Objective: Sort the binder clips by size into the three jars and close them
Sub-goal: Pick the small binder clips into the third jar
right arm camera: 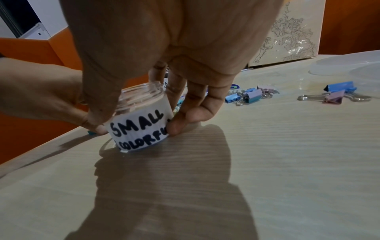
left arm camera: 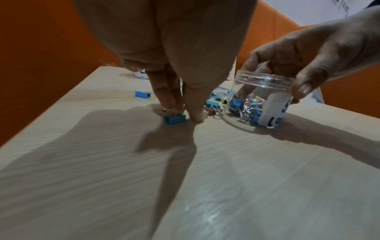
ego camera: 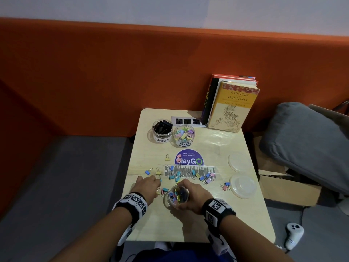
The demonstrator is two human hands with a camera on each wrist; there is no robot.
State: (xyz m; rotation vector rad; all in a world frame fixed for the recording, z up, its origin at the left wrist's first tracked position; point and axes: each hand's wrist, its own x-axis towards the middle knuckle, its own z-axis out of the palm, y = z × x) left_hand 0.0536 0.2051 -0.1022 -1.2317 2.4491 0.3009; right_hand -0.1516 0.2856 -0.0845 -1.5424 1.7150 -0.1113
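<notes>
Under the left hand (left arm camera: 174,68), at the near left of the counter (left arm camera: 205,178), lies a small blue clip (left arm camera: 174,119); the fingertips (left arm camera: 195,116) press down around it, thumb to its right and the other fingers just behind, so I judge a pinch is forming (whether it has closed on the clip I cannot tell). The clip's long axis runs left to right across the hand. Just to the right stands the open jar marked SMALL (right arm camera: 139,125), already part filled with small clips, its wall gripped by the right hand (ego camera: 190,195). The clip's way to that mouth is therefore short: up and rightward, over the rim. Farther out, more small clips (ego camera: 205,176) are strewn across the middle, two lids (ego camera: 239,173) lie at the right, and the LARGE jar (ego camera: 162,130) and MEDIUM jar (ego camera: 184,135) stand open at the far side.
</notes>
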